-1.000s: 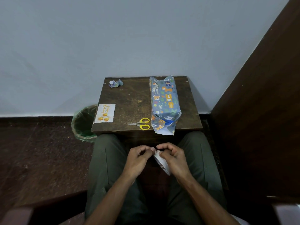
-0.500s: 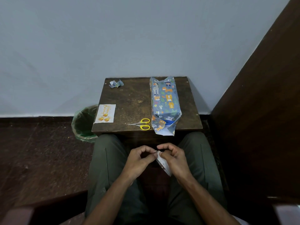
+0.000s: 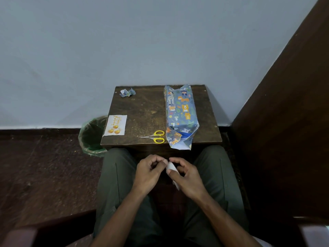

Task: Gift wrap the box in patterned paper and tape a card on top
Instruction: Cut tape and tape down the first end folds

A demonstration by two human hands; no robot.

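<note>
We count one small wooden table against the pale wall, and on it four things. One box wrapped in blue paper with animal pictures lies lengthwise along the right side of the table; its near end is not closed, and the loose paper there hangs a little over the front edge. Just left of that end lies one pair of scissors with yellow handles, blades pointing left. One card with gold print sits flat at the left front corner, well apart from the box. One crumpled scrap of paper lies at the far left corner. Beside the table on the floor stands one bin lined with a green bag. Below the table edge, over our lap, we hold our two hands close together. Our right hand curls round one small white roll, probably tape, with the thumb on its near face and the forefinger over the top. Our left hand has its fingers curled and its fingertips meet the edge of the roll; we cannot tell whether they pinch anything.
</note>
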